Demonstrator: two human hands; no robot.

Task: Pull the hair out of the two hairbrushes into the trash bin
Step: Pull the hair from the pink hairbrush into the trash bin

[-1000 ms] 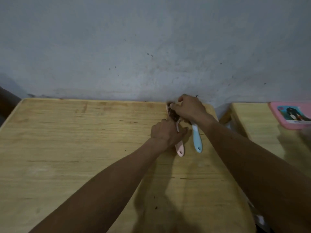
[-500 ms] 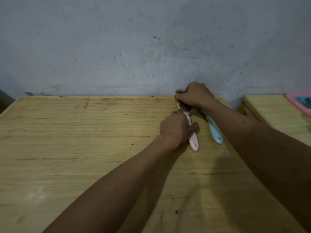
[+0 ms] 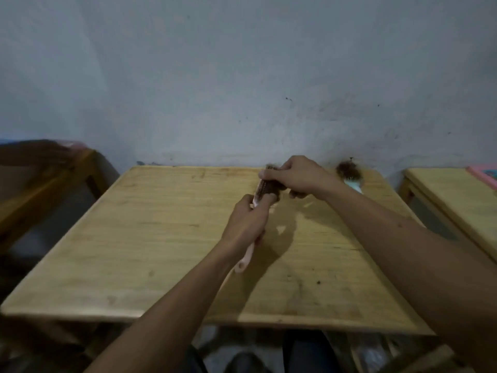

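Your left hand (image 3: 246, 224) is wrapped around the handle of the pink brush (image 3: 248, 251), lifting it above the bench (image 3: 134, 238), bristles turned toward your right hand (image 3: 294, 176). That right hand is curled over the brush head, fingers pinching the brown hair (image 3: 273, 188) caught in it. The blue brush (image 3: 352, 179) lies on the bench to the right of the pink brush, near the wall (image 3: 242, 76), its head matted with hair.
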